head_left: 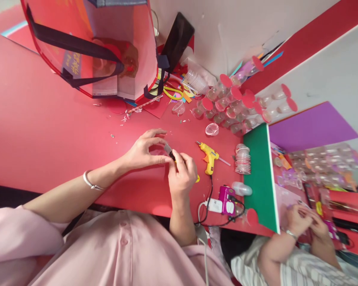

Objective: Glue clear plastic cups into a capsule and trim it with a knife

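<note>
My right hand (182, 171) is closed around a utility knife (172, 154); its dark front part and grey blade point up and left toward my left hand. A yellow end (197, 178) shows at the other side of the fist. My left hand (147, 149) is curled, thumb and fingers bent around a faint see-through thing (158, 152), perhaps a clear plastic cup; its shape is hard to make out. The blade lies close to the left fingertips. To the right of both hands, a yellow glue gun (209, 158) rests on the red table (77, 159).
Clear cups with red discs (232, 99) stand at the back right. A stack of clear lids (242, 159) and a purple power adapter (227, 198) lie right, before a green divider (259, 174). A large bag (143, 47) and scissors (173, 93) are behind. Another person's hands (307, 222) work beyond.
</note>
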A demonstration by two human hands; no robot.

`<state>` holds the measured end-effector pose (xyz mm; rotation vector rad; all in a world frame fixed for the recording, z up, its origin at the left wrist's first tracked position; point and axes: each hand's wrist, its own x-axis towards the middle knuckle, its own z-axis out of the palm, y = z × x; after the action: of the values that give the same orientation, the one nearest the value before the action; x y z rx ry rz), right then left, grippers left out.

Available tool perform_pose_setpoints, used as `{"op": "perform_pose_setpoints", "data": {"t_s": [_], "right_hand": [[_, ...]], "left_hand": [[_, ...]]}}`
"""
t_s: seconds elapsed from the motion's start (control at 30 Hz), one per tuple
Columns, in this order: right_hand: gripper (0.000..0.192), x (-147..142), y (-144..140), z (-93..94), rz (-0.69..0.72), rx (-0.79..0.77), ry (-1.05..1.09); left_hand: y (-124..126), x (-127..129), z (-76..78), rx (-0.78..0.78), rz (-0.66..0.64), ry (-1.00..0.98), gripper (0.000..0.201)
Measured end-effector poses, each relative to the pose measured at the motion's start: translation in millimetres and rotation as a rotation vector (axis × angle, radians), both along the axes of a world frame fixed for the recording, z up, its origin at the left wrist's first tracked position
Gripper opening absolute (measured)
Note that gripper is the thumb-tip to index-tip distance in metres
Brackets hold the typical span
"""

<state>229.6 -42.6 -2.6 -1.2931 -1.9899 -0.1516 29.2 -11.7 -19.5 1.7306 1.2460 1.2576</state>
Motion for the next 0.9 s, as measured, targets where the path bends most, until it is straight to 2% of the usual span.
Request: {"op": "perform_pose_setpoints", "data": {"t_s": [0.17,0.3,0.57,0.63,0.73,0.8,0.9], "right_hand": [[0.019,-3,-1,1.5,0.081,0.005,-0.034],[0.020,-3,-1,2.3,0.107,-0.034,-0.040],[0.022,-3,1,1.2,0.123,-0.005,-0.064],[0.022,-2,3,-2.0,0.113,-0.017,-0.075],[0.022,2,7,-6.8,0.068,-0.008,-0.050],[0.024,5,10,-8.0,0.018,-0.010,-0.022],[0.027,6,14,-3.7,0.013,-0.015,0.066]], "left_hand": [[-2,-1,12.2,-0.068,0.044,-0.102,0.035],[-1,0,11.8,-0.069,0.068,-0.157,0.035],[0,-1,8.8,-0.102,0.094,-0.240,0.028],[3,-3,7.4,-0.087,0.149,-0.263,0.031],[11,-11,2.2,-0.020,0.324,-0.286,0.034],[17,-16,-3.3,0.044,0.382,-0.199,0.038],[24,-20,-11.5,0.072,0.342,0.047,0.052]]}}
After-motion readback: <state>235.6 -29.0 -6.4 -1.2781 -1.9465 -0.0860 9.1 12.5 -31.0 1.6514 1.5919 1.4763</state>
